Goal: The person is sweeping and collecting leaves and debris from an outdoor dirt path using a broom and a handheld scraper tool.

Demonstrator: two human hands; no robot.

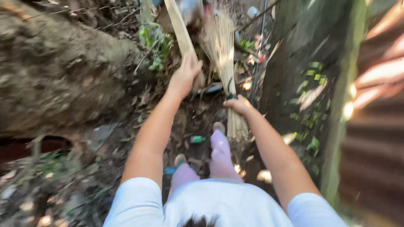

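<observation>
Under right hand (238,105), broom (221,46), upright.

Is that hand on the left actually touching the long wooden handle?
Touching. The head view shows the left hand wrapped around the wooden handle, fingers curled over it.

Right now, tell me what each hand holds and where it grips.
The left hand grips a flat wooden handle near its lower end. The right hand holds a stick broom at its bound neck.
</observation>
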